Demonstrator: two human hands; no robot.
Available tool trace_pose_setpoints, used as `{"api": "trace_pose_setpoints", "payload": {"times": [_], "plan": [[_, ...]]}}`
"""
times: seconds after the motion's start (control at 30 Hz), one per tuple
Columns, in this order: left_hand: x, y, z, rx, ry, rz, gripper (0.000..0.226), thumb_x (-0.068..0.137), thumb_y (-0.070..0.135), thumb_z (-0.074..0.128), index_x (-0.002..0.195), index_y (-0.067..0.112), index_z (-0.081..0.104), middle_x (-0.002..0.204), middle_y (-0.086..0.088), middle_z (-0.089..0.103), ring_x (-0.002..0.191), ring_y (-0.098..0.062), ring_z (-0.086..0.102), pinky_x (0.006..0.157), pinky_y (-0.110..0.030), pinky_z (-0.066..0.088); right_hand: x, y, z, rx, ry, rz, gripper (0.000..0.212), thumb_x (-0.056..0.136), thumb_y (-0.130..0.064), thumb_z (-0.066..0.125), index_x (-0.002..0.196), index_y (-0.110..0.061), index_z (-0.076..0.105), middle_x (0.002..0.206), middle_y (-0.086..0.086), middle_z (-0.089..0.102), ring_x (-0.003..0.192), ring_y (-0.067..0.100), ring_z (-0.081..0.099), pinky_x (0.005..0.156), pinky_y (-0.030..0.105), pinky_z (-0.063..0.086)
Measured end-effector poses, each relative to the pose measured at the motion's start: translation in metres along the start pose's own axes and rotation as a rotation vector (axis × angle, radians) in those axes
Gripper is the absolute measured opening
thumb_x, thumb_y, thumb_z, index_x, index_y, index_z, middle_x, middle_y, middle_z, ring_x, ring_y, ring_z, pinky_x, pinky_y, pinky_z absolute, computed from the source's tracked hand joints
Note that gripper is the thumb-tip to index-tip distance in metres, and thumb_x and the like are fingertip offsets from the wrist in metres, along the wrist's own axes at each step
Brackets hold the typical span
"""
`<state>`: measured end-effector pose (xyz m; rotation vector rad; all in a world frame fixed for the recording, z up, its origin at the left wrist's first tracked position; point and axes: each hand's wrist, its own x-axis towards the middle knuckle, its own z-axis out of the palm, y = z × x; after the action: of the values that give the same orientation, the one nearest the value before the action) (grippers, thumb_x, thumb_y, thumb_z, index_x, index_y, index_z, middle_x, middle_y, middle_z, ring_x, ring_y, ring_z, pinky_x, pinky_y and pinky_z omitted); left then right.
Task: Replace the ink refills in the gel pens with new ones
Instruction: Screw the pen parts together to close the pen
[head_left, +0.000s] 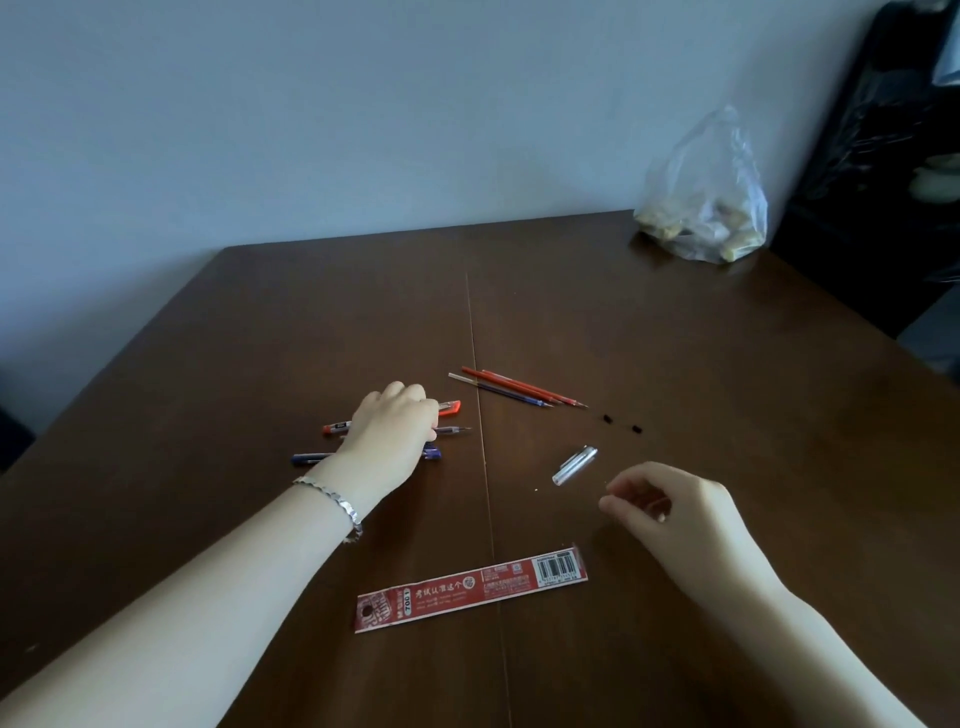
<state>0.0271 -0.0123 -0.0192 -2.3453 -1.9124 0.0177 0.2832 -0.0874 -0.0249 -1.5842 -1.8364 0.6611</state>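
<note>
On my feed, the left hand (395, 434) lies knuckles-up on a group of three gel pens (441, 430) left of the bench (260, 338) seam. Its fingers curl down over the barrels. I cannot tell whether they grip a pen or only rest on them.

- Red pen (451, 408): its ends show on both sides of the hand.
- Clear pen (456, 429): its tip points right, just beyond the thumb.
- Blue pen (307, 458): nearest to me, partly under the wrist.

A bracelet (332, 500) sits on the left wrist.

The right hand (670, 512) is above the bench, right of the seam and well apart from the left. Its fingers are curled, with thumb and forefinger close together. It is blurred, so I cannot tell whether it holds anything.

A clear cap (575, 465) lies just beyond its fingertips. Loose refills (519, 388), red and dark, lie side by side farther back, tips pointing right. Two small black bits (621, 423) lie just past those tips.

A red refill wrapper (472, 587) lies flat across the seam, nearest to me. A clear plastic bag (706, 208) stands at the far right corner.
</note>
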Motion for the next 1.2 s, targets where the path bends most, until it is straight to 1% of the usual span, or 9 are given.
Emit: {"api": "trace_pose_setpoints", "payload": {"times": [0.07,0.17,0.27,0.4,0.6,0.7,0.87,1.0,1.2], "plan": [[-0.007,0.004,-0.002,-0.007,0.106,0.011,0.017,0.094,0.020,0.041,0.103,0.011,0.054,0.104,-0.007,0.059,0.095,-0.025,0.050,0.080,-0.035,0.040,0.000,-0.006,-0.001,0.063,0.022,0.007,0.009,0.075,-0.020,0.071,0.076,-0.027,0.066,0.073,-0.012,0.065,0.068,0.004,0.058,0.062,0.003,0.042],[-0.029,0.026,-0.022,-0.368,0.289,-0.008,0.016,0.093,0.019,0.043,0.103,0.009,0.051,0.092,-0.007,0.063,0.082,-0.024,0.059,0.071,-0.035,0.051,0.002,-0.017,-0.004,0.239,0.080,0.018,0.014,0.074,-0.016,0.072,0.072,-0.028,0.066,0.064,-0.009,0.066,0.065,-0.004,0.058,0.055,0.005,0.043],[-0.061,0.051,-0.046,-0.665,0.335,0.005,0.011,0.090,0.022,0.046,0.100,0.021,0.050,0.082,0.012,0.057,0.075,-0.009,0.061,0.061,-0.017,0.052,0.003,-0.032,-0.011,0.417,0.096,0.022,0.011,0.073,-0.015,0.072,0.073,-0.025,0.069,0.063,-0.012,0.068,0.054,-0.005,0.056,0.048,0.005,0.040],[-0.083,0.062,-0.054,-0.886,0.285,0.019,0.012,0.085,0.025,0.054,0.093,0.034,0.052,0.083,0.026,0.055,0.098,0.005,0.051,0.073,-0.004,0.046,0.003,-0.056,-0.024,0.693,0.068,0.003,0.008,0.065,-0.022,0.069,0.072,-0.025,0.072,0.062,-0.013,0.070,0.056,-0.004,0.059,0.053,0.006,0.045],[-0.093,0.062,-0.051,-0.878,0.252,0.032,0.017,0.081,0.027,0.058,0.098,0.029,0.061,0.090,0.021,0.060,0.095,0.001,0.057,0.077,-0.006,0.047,0.003,-0.065,-0.025,0.648,0.029,-0.032,0.015,0.074,-0.008,0.068,0.075,-0.023,0.071,0.080,-0.011,0.073,0.062,0.001,0.066,0.057,0.007,0.049],[-0.094,0.063,-0.051,-0.872,0.247,0.036,0.023,0.079,0.039,0.050,0.097,0.030,0.060,0.090,0.025,0.058,0.098,0.002,0.056,0.081,-0.006,0.045,0.001,-0.066,-0.023,0.648,-0.008,-0.038,0.015,0.073,-0.006,0.068,0.076,-0.021,0.071,0.082,-0.007,0.073,0.064,0.003,0.067,0.058,0.009,0.050],[-0.096,0.065,-0.048,-0.844,0.259,0.062,0.023,0.078,0.040,0.049,0.097,0.032,0.059,0.087,0.034,0.051,0.104,0.006,0.049,0.080,0.001,0.040,-0.001,-0.066,-0.024,0.553,-0.020,-0.068,0.016,0.072,-0.006,0.070,0.076,-0.021,0.071,0.084,-0.019,0.071,0.065,-0.003,0.066,0.056,0.004,0.046],[-0.098,0.067,-0.050,-0.825,0.256,0.056,0.025,0.076,0.038,0.050,0.098,0.029,0.061,0.091,0.022,0.058,0.083,0.006,0.060,0.075,0.003,0.041,-0.003,-0.066,-0.026,0.515,-0.034,-0.093,0.018,0.071,-0.007,0.071,0.075,-0.025,0.071,0.082,-0.021,0.071,0.068,-0.002,0.067,0.058,0.005,0.048],[-0.101,0.068,-0.053,-0.832,0.271,0.060,0.023,0.078,0.036,0.051,0.098,0.029,0.061,0.092,0.020,0.060,0.084,0.004,0.061,0.078,0.000,0.043,-0.003,-0.062,-0.030,0.539,0.026,-0.126,0.017,0.071,-0.006,0.071,0.075,-0.023,0.072,0.084,-0.016,0.072,0.070,0.000,0.068,0.059,0.007,0.049]]}}
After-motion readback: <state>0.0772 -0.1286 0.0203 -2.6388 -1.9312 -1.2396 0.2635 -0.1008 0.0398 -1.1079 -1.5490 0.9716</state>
